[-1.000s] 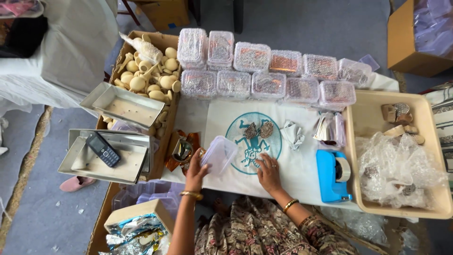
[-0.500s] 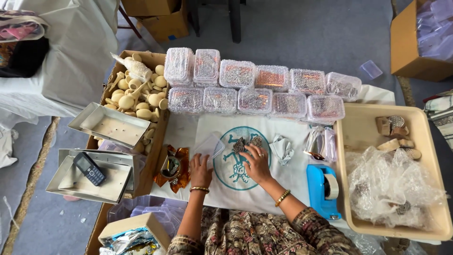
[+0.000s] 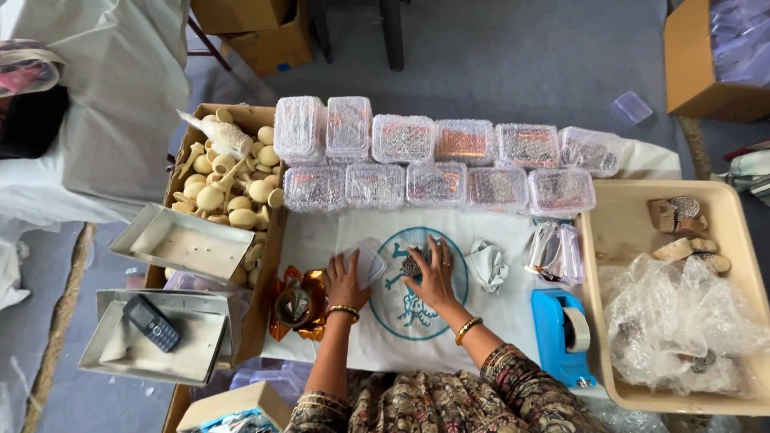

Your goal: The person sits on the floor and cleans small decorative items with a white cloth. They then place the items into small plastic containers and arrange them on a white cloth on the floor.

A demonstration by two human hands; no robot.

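My left hand (image 3: 346,281) rests on a small clear plastic container (image 3: 367,263) lying on the white cloth (image 3: 337,353) with a teal round print (image 3: 453,301). My right hand (image 3: 433,273) lies spread over a small pile of dark metal pieces (image 3: 411,265) on that print, fingers apart; whether it grips any of them I cannot tell. Both wrists wear gold bangles.
Two rows of clear lidded boxes (image 3: 437,160) with small items stand behind the cloth. A blue tape dispenser (image 3: 561,333) and a beige tray (image 3: 609,240) with crumpled plastic are right. A cardboard box of wooden pieces (image 3: 228,184), metal trays and a phone (image 3: 152,322) are left.
The left hand has lowered the clear container onto the cloth. The right hand has moved up onto the metal pieces at the print's middle.
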